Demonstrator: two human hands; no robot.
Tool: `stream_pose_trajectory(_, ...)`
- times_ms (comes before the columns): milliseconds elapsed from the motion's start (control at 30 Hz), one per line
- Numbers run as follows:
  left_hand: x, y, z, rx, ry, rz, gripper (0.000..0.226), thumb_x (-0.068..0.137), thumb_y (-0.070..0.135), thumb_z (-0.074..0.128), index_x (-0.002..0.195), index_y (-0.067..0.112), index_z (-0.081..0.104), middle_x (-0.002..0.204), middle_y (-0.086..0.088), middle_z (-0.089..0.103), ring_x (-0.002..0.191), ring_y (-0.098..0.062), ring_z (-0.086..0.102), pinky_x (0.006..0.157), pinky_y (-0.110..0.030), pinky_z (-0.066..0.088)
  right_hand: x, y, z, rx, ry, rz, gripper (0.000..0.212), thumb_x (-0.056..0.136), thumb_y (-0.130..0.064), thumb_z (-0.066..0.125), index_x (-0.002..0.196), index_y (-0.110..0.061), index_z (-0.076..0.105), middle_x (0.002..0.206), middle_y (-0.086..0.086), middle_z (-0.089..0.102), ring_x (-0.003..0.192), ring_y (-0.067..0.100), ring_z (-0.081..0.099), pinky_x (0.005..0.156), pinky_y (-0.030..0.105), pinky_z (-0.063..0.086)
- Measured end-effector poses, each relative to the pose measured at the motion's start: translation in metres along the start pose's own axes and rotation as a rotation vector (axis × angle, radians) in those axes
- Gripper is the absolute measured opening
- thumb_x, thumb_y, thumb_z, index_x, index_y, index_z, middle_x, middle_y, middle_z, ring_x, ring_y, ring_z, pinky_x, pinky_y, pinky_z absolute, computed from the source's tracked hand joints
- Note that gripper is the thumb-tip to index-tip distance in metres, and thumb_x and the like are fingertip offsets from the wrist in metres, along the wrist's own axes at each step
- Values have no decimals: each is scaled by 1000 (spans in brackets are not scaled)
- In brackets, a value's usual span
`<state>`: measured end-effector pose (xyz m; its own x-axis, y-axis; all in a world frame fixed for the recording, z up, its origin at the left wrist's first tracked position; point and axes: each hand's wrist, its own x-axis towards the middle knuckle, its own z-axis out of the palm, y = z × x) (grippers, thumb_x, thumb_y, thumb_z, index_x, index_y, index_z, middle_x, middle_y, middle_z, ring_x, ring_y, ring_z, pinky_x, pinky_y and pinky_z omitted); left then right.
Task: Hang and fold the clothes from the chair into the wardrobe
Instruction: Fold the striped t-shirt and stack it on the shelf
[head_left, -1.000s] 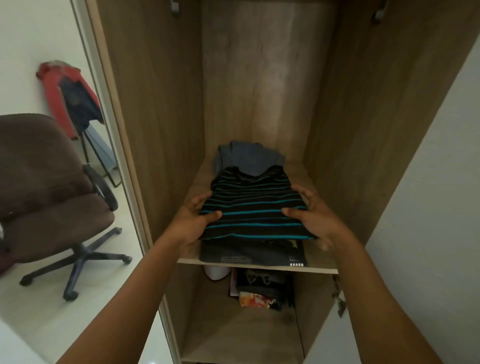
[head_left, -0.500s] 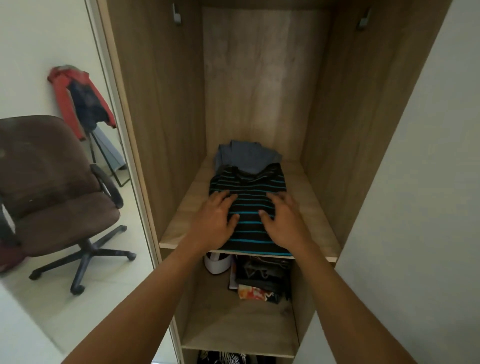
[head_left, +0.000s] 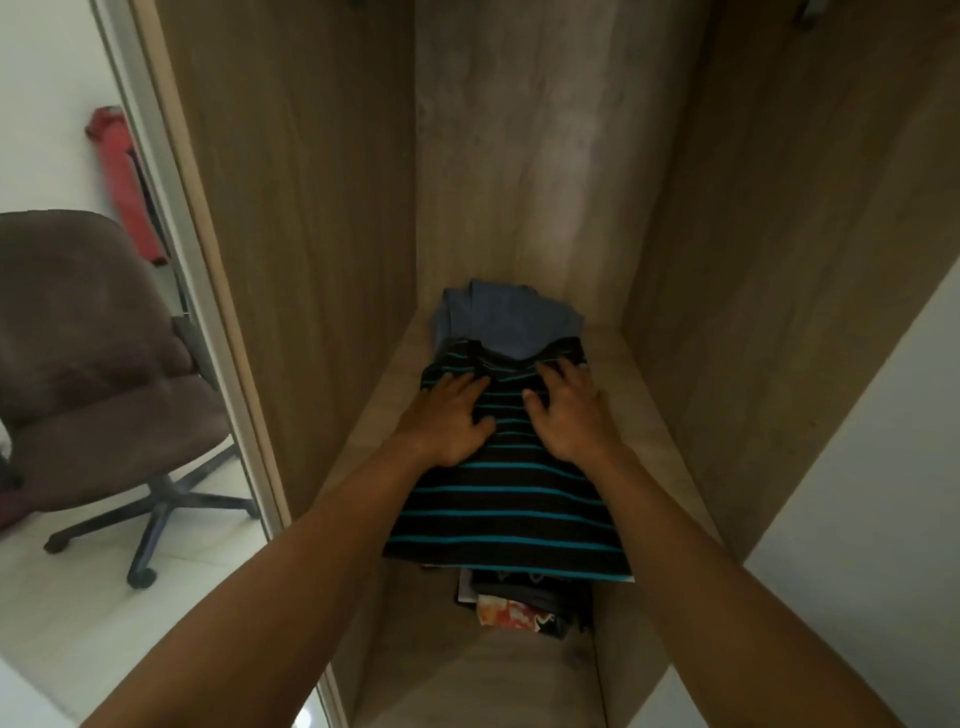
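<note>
Striped shirt (head_left: 509, 499) on shelf (head_left: 644, 426) | left grip (head_left: 449, 421), right grip (head_left: 569, 415) spread flat atop it

The one camera sits on the person's head and faces forward and steeply down into the open wardrobe (head_left: 519, 156). It is near: the left forearm (head_left: 291, 571) and right forearm (head_left: 727, 597) run from the bottom corners up to mid-frame. The shelf (head_left: 649, 415) lies at centre, seen from above, with a lower shelf (head_left: 493, 675) beneath it. The wide lens splays the side walls outward and takes in the chair (head_left: 93, 364) and floor (head_left: 78, 623) at left.
</note>
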<state>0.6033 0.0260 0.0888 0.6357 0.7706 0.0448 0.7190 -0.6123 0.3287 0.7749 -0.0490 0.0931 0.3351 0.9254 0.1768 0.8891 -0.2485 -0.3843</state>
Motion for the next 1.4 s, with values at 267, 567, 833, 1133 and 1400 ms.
stream_pose_trajectory(267,27,-15,23,-56,-51,-240,105,83,80,34,160,19,-2,168,-5,-4,154,-25,0,124,-46,6,22,23,30,25,-189,278,109,82,-88,26,158,-19,-13,167,4,-14,153,33,-3,124,46,3)
stream_pose_trajectory(567,7,-12,9,-1,163,-105,79,97,66,28,160,22,8,168,-6,2,153,-27,1,122,-54,1,-1,10,13,-50,100,133,68,102,-58,31,158,-22,22,167,7,10,152,33,8,122,57,0)
stream_pose_trajectory(833,-105,20,28,41,103,29,73,99,63,18,159,22,13,165,-4,21,151,-28,18,123,-42,17,-114,-6,25,57,47,84,66,100,-58,31,155,-21,30,161,7,30,149,24,25,121,44,24)
stream_pose_trajectory(1133,-81,2,42,107,49,48,73,99,64,13,158,26,-9,168,-4,1,154,-24,0,125,-42,4,-96,-3,37,-25,53,100,68,102,-58,25,158,-20,21,165,7,21,152,27,14,124,46,16)
stream_pose_trajectory(1400,-105,-1,49,129,342,118,74,95,63,19,149,19,42,134,-6,51,121,-25,48,100,-42,44,-129,-8,38,-65,407,-86,38,101,-38,40,114,-12,65,106,8,67,97,26,62,78,41,54)
